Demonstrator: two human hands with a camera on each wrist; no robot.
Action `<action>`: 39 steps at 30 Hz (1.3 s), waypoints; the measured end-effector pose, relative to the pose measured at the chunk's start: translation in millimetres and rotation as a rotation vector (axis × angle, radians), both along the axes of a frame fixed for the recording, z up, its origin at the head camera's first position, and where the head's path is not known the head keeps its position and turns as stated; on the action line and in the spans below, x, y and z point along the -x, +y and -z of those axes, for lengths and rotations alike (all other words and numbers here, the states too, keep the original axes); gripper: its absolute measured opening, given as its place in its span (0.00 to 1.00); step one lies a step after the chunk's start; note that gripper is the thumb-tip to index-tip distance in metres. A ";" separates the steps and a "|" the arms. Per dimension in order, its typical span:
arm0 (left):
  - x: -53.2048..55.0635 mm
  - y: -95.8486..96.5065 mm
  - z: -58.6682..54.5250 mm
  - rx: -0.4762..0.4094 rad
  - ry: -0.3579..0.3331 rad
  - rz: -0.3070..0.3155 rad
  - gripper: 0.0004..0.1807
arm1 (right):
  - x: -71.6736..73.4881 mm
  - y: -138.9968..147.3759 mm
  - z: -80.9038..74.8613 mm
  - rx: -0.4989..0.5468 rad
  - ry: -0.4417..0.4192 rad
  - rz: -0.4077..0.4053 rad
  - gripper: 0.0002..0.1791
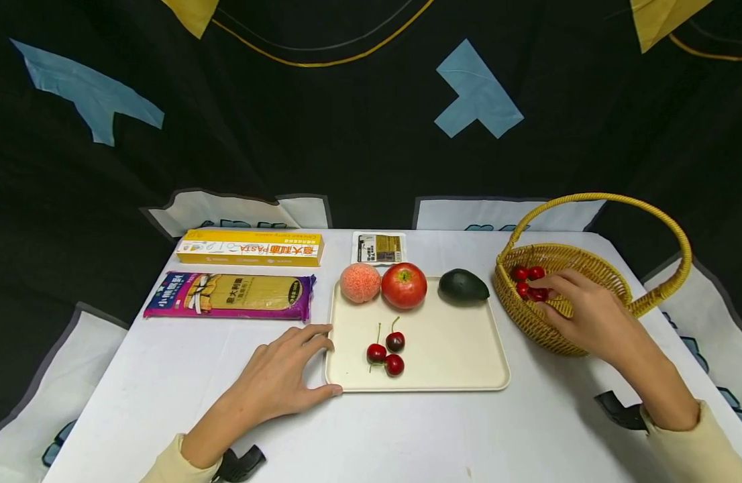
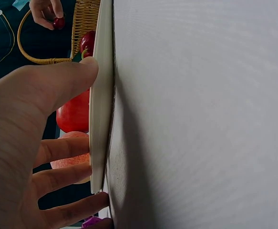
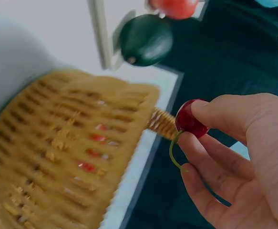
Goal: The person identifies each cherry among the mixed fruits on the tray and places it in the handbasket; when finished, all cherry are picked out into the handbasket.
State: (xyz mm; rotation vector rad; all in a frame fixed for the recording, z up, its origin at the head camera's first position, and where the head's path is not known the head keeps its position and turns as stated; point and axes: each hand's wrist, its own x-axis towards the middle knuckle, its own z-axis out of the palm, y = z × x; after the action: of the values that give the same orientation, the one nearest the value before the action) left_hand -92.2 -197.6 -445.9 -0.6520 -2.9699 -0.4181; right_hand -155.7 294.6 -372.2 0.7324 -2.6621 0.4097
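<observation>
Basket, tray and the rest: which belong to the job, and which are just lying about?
Part of the job, it seems:
right hand, pinching a cherry
left hand, touching the tray
basket
three cherries on the tray

Lying about, apparently:
pink fruit
apple
avocado
yellow pasta box
purple pasta packet
white packet

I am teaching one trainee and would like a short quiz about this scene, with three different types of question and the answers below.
1. How many cherries lie on the tray?
2. True or false: the left hand holds the red apple.
3. What does the right hand pinch?
A) the avocado
B) a single cherry
C) the yellow box

Key:
1. Three.
2. False; it touches the tray's left edge.
3. B
</observation>
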 end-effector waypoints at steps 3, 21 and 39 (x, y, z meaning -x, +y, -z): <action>-0.2 -0.4 -0.1 -0.006 0.008 0.004 0.34 | 5.0 8.0 5.4 -0.016 -0.017 0.017 0.25; -1.3 -0.8 0.9 -0.008 -0.009 -0.002 0.34 | 28.1 34.6 34.4 -0.020 -0.223 0.110 0.19; -0.4 -0.3 -0.3 -0.005 0.001 0.001 0.34 | 45.9 40.5 48.7 -0.039 -0.315 0.101 0.18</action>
State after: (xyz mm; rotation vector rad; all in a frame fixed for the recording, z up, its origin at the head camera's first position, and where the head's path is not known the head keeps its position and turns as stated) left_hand -91.8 -197.9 -445.6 -0.6527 -2.9671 -0.4257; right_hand -201.6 335.1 -420.8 0.5819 -2.9935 0.4824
